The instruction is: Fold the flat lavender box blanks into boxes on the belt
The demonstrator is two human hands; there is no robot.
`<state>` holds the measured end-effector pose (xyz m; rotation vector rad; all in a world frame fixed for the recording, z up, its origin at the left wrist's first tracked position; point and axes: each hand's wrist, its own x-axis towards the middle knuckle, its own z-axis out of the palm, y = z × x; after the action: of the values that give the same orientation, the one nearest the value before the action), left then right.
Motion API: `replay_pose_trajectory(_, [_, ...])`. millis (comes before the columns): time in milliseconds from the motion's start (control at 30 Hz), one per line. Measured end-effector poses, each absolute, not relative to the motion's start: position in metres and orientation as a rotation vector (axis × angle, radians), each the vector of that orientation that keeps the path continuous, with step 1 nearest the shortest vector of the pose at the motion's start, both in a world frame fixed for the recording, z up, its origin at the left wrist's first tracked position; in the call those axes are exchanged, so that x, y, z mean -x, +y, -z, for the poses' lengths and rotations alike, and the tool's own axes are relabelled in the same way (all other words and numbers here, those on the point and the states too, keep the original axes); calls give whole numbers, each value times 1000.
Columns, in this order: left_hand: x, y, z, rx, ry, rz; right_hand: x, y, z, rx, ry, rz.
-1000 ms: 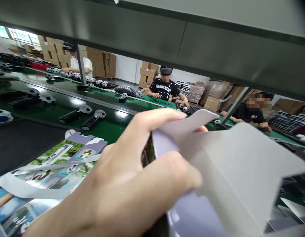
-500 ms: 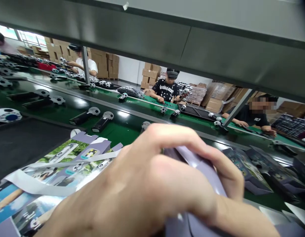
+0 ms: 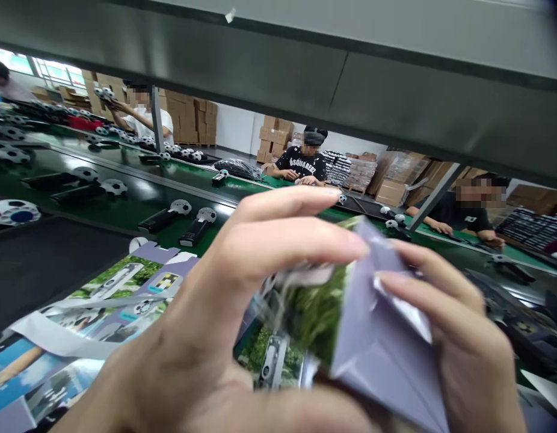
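Close to the camera I hold a printed cardboard box, with its purple end turned up and to the right. My left hand curves round the printed side, fingers over the top edge and thumb below. My right hand grips the other side, its fingertips pressing on the purple end flaps. A glossy picture of greenery and a white device shows between my left fingers and thumb. Motion blurs part of that side. What is inside the box is hidden.
Flat printed cartons with a white strap lie at left beside a black tray. Black-handled devices with football-patterned heads lie on the green conveyor. A grey shelf hangs overhead. Several people work across the line.
The box has turned so its purple end and printed side show. My left hand has shifted left and opened wider around it; my right fingers now press the flaps.
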<state>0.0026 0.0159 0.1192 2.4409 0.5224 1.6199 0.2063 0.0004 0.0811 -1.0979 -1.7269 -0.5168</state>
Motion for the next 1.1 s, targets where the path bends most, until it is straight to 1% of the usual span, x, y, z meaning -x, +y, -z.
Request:
replay_pose_trajectory(67, [-8,22,-121,-2595,591,-1620,-213,6,-74,1106,-1695,612])
replay_pose_trajectory(133, [-10,28,-118,-2648,911,-1418,-216,8,-64,1329,-1771,537])
replay_pose_trajectory(200, [-9,33,-112,-2640,1166,-967,-216,8,-55,1711,-1912,320])
replay_pose_trajectory(267, [-9,38,-103,-2560,1294,-455,-215,6,-51,2087,-2002,26])
replay_pose_trajectory(333, [-12,42,-92,-2483,1356,-126,-215,4,-50,2355,-1978,-215])
replay_pose_trajectory(433, [-26,46,-75,-2415,1421,110,-216,3,-49,2505,-1923,-382])
replay_pose_trajectory(567, [-48,45,-60,-2380,1398,237,-212,4,-40,2496,-1985,-444])
replay_pose_trajectory(733, [-46,38,-66,-2335,1396,144,-203,2,-47,2484,-1964,-498])
replay_pose_trajectory(800, [-41,34,-76,-2303,1394,25,-204,-1,-57,2406,-1836,-364])
replay_pose_trajectory(867, [-38,29,-85,-2286,1383,-140,-208,-5,-69,2074,-1593,-153])
replay_pose_trajectory(933, [-38,23,-92,-2237,1303,-497,-214,-8,-80,1548,-1268,-56])
replay_pose_trajectory(1000, [-41,17,-95,-2093,1120,-957,-218,-10,-89,1151,-1017,-159])
replay_pose_trajectory(1033, [-42,15,-95,-1996,1016,-1155,-218,-9,-93,1057,-984,-230])
replay_pose_trajectory(1100, [-43,12,-96,-1861,885,-1380,-211,-7,-98,1119,-1184,-195])
